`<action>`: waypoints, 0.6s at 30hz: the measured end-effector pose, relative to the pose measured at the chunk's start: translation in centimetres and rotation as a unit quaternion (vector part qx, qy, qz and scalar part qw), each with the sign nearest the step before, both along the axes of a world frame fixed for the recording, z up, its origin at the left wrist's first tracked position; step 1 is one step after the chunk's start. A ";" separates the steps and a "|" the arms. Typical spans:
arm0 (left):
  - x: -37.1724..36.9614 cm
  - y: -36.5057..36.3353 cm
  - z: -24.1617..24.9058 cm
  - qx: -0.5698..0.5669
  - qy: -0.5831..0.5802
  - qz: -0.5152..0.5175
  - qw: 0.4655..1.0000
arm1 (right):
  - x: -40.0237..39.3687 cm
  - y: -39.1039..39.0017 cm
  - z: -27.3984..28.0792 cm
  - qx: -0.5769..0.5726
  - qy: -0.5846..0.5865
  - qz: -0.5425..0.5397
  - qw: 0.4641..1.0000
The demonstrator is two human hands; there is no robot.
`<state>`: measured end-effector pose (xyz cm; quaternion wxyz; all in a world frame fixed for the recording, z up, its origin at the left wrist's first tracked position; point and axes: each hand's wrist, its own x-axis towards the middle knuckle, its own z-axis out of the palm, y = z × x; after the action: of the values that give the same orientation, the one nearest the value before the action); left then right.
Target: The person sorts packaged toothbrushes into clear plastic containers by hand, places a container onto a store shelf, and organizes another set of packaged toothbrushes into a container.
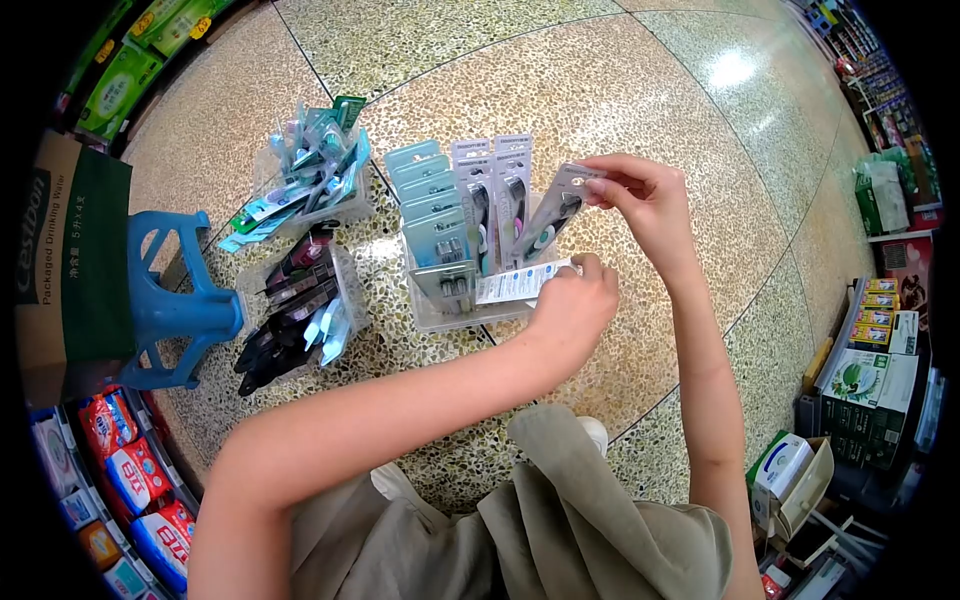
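My right hand (643, 200) pinches the top corner of a grey blister pack (548, 218) with a dark-and-green item inside, perhaps a razor. The pack is tilted at the right side of a clear plastic bin (450, 322). Lower down, my left hand (575, 305) is closed at the right end of a white pack (520, 283) with blue print, which lies low at the bin's front. Upright in the bin stand similar grey packs (513, 190) in two rows. Left of them is a row of pale teal packs (430, 205). My left fingertips are partly hidden.
A bin of jumbled blue packs (310, 165) and a bin of dark packs (300, 300) stand on the speckled floor (600, 80). Farther left is a blue stool (180, 305) beside a water carton (75, 260). Stocked shelves (870, 350) line both sides.
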<state>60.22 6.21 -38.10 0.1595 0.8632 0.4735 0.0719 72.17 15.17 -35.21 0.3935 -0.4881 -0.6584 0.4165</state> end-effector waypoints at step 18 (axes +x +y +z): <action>-3.5 -3.6 8.9 0.175 0.029 -0.065 0.982 | -0.2 0.5 0.5 -0.002 -0.045 0.021 0.999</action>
<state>56.70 2.65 -29.24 -0.0039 0.9084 0.4009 0.1182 71.94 15.63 -34.75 0.3536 -0.4931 -0.6846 0.4040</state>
